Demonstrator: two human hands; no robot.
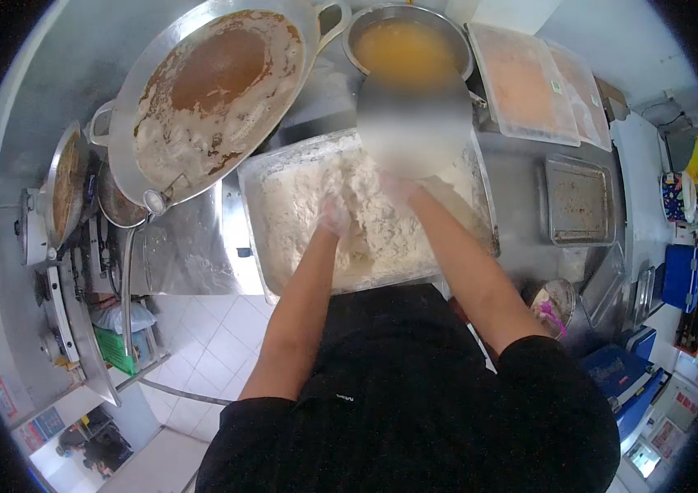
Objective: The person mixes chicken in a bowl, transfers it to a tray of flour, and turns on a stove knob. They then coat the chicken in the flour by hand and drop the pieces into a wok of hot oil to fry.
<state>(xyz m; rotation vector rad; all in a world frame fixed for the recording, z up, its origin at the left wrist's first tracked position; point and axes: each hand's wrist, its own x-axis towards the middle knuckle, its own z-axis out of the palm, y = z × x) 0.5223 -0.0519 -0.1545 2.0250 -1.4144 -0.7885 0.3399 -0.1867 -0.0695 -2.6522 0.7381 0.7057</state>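
Note:
A large metal tray [490, 222] full of pale, lumpy flour [287, 215] lies in front of me. Both of my hands are in it. My left hand [333, 215], dusted white, is sunk in the flour left of the middle, its fingers mostly buried. My right hand [399, 191] reaches in right of the middle. Flour and a blurred patch hide its fingers. What either hand holds, if anything, cannot be made out.
A wide pan [123, 123] of brown, foamy liquid stands at the upper left, with a long-handled strainer [127, 271] below. Behind the tray is a metal bowl [353, 49] of yellow liquid. Plastic containers [521, 82] and a small empty tray [580, 201] are on the right.

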